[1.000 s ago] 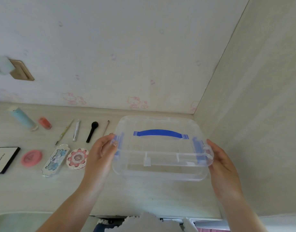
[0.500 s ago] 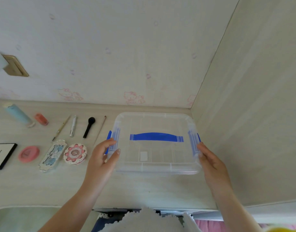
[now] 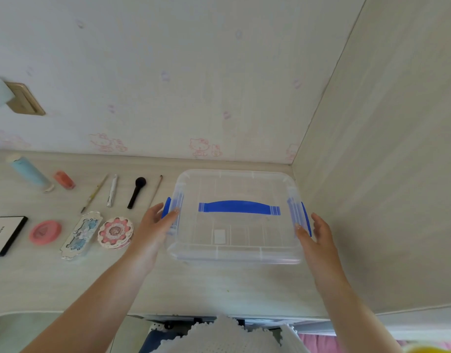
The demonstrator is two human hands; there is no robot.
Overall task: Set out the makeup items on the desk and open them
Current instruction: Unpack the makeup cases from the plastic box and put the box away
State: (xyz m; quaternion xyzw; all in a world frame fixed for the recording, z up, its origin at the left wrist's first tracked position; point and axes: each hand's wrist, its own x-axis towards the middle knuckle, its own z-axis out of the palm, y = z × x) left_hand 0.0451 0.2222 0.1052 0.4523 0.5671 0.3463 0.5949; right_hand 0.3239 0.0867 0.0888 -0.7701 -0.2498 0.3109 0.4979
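Makeup items: we count ten, laid in two rows at the left of the frame, all closed as far as we can see.
Back row, six: blue tube point(image 3: 28, 171), orange-red stick point(image 3: 64, 179), thin yellow-handled brush point(image 3: 94, 193), silver tube point(image 3: 112, 191), black brush point(image 3: 136, 192), slim brown brush point(image 3: 156, 189).
Front row, four: black-framed palette point(image 3: 5, 234), pink round compact point(image 3: 45, 231), ornate oblong case point(image 3: 81, 234), flower-shaped compact point(image 3: 115, 232).
Storage box point(image 3: 234, 238): one, clear, lid on, blue handle point(image 3: 238, 207) running left to right across the frame; it sits on the counter point(image 3: 219, 286) in the right corner by the walls.
Left hand point(image 3: 153, 225): fingers relaxed and spread, resting against the box's left blue latch point(image 3: 166, 207), gripping nothing.
Right hand point(image 3: 317, 235): likewise loose, fingers at the right latch point(image 3: 306, 217), curled round nothing.
Key relation: every item lies left of both hands; the left hand is nearer, with the flower-shaped compact just beside it. Long axes of the back row run roughly toward the far wall.
Judgement: setting out looks finished; we take opening to be the remaining step, likely starting from the nearest compact.
Risk: the thin brushes could roll if nudged.
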